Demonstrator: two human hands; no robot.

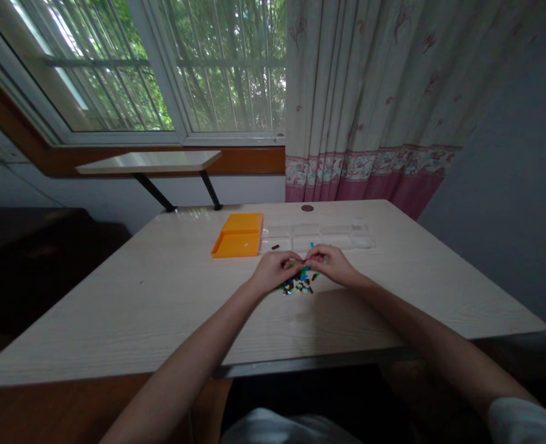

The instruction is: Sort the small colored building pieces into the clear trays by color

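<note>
Over a small heap of building bricks (297, 285) in blue, green, brown, white and yellow, my two hands meet at the fingertips. My left hand (275, 270) is closed in a pinch, its thumb and forefinger pointing right. My right hand (331, 264) is also pinched, coming from the other side and touching or nearly touching the left fingertips. A tiny dark piece seems to sit between them, but it is too small to name. Part of the heap is hidden below my fingers. One brown brick (275, 247) lies apart, just beyond my left hand.
An orange two-part tray (236, 232) with a small white piece in it stands beyond my left hand. Right of it lies a clear compartment tray (317, 230). A raised shelf (162, 161) is at the table's back left, and a round brown disc (307, 208) near the back edge.
</note>
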